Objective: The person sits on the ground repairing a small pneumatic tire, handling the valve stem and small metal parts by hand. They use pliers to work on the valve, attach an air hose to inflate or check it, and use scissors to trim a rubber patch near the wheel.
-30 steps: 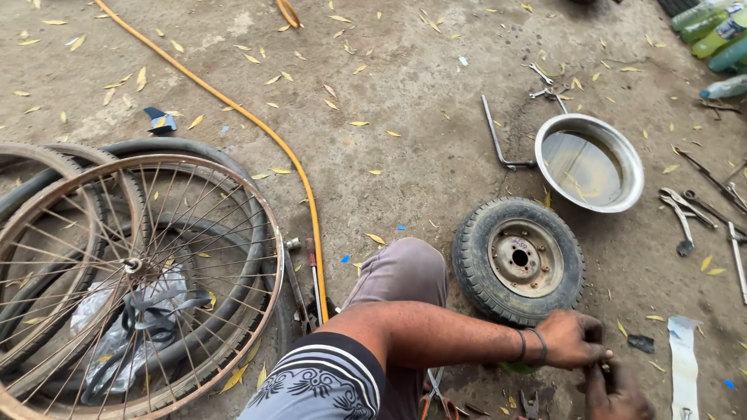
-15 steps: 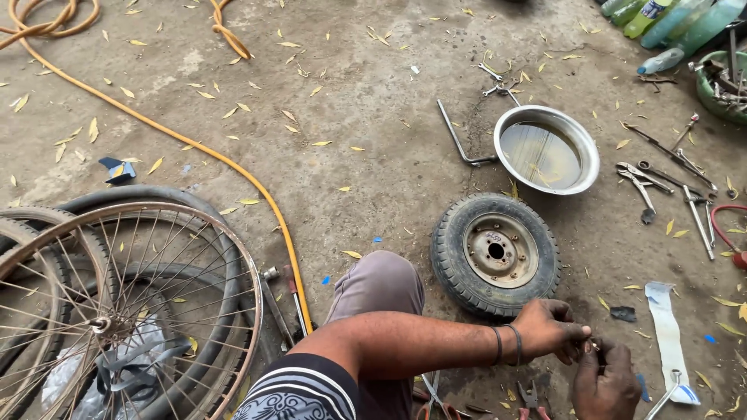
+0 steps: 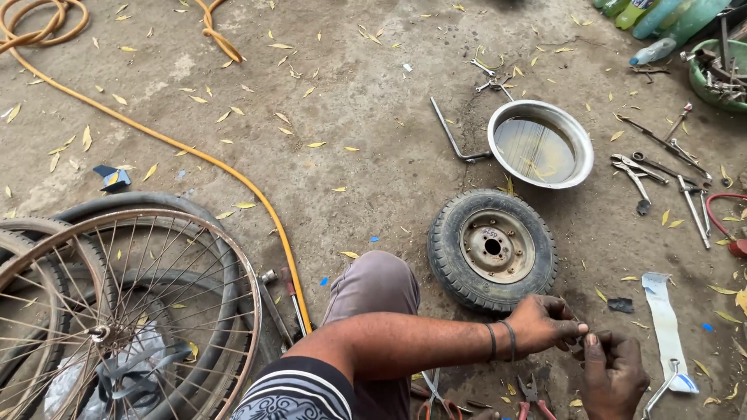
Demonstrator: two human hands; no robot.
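Near the bottom edge, the left hand (image 3: 548, 323) and right hand (image 3: 615, 373) meet fingertip to fingertip, pinching something too small to identify. Just beyond them lies a small rubber-tyred wheel (image 3: 492, 250). Farther off sits a metal basin (image 3: 540, 144) of water. Spoked bicycle wheels (image 3: 132, 311) lie at the left.

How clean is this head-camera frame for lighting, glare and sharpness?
Head view: soft, even daylight with faint shadows; the metal basin shows a mild sheen on its water, not blown out; the small tyre is sharp; the left hand and right hand are slightly soft near the bottom edge.
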